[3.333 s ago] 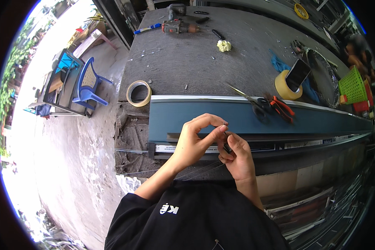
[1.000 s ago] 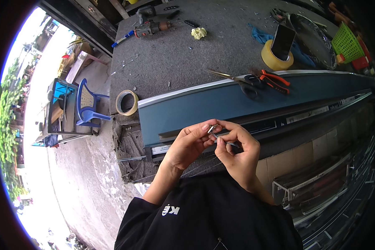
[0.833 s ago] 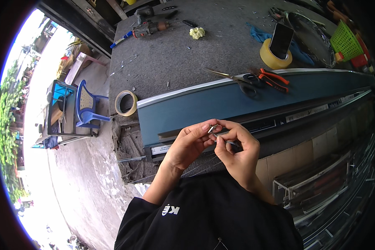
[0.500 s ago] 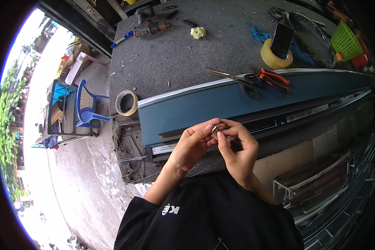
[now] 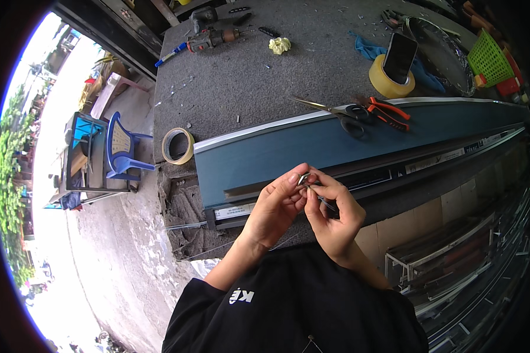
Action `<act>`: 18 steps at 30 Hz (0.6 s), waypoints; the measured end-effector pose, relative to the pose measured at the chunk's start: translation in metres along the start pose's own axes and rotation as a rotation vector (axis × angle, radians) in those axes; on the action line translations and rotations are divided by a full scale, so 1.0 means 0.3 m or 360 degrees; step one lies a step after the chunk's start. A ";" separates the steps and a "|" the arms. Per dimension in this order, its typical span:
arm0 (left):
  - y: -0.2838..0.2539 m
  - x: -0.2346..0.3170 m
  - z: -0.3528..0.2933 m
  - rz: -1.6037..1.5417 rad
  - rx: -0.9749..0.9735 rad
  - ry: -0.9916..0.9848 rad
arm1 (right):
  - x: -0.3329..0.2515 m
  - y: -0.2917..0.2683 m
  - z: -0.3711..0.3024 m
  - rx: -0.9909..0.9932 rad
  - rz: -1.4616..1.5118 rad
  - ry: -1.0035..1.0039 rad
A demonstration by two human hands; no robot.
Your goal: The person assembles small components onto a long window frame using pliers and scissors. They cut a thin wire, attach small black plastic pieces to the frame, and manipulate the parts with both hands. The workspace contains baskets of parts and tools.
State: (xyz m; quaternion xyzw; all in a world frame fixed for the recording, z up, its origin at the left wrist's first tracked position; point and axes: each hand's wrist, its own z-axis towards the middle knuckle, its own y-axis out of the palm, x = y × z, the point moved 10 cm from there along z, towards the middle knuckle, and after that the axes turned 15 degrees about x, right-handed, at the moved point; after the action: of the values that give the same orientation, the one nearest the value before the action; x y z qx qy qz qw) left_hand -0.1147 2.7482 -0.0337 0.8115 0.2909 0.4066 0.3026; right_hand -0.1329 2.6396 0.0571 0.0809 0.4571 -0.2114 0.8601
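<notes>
Near the front edge of a long dark blue-grey panel [image 5: 259, 150], both my hands meet over a small shiny metal piece [image 5: 303, 179], too small to name. My left hand [image 5: 272, 206] pinches it between thumb and fingers. From the other side my right hand [image 5: 337, 215] closes its thumb and forefinger on something thin and dark by the same piece, partly hidden by the fingers. Farther back on the panel lie black-handled scissors [image 5: 352, 122] and orange-handled pliers [image 5: 388, 113], apart from both hands.
Left of the panel sits a tape roll [image 5: 177, 146]. A phone [image 5: 400, 57] leans on a yellow tape roll [image 5: 390, 83] at back right, near a green basket [image 5: 490, 57]. A cordless drill [image 5: 209, 40] and crumpled paper [image 5: 280, 45] lie on the grey-covered bench [image 5: 229, 82]. A blue chair [image 5: 122, 150] stands left.
The fingers have shifted slightly around the metal piece, which has turned a little. More of the dark thin thing shows beside my right fingers. The bench items have not moved.
</notes>
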 end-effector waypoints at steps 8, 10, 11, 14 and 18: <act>-0.005 -0.004 0.002 0.0005 0.0004 0.0059 | 0.006 -0.002 0.004 0.0025 -0.0024 0.0024; -0.005 -0.005 0.002 0.0096 -0.0021 0.0134 | 0.012 -0.006 0.006 0.0066 -0.0018 0.0015; -0.012 -0.006 0.005 0.0070 -0.0004 0.0146 | 0.015 -0.005 0.005 0.0071 0.0000 0.0016; -0.007 0.007 0.003 0.0016 -0.0058 0.0308 | 0.034 -0.002 0.003 0.0068 0.0066 0.0088; -0.008 0.051 -0.018 0.0316 0.0028 0.0718 | 0.065 -0.002 -0.006 0.0037 0.0162 0.0274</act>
State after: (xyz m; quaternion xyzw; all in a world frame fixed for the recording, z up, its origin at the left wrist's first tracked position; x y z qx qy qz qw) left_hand -0.1120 2.7623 -0.0256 0.7273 0.2736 0.6027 0.1815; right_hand -0.1249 2.6338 0.0403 0.1319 0.5221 -0.1650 0.8263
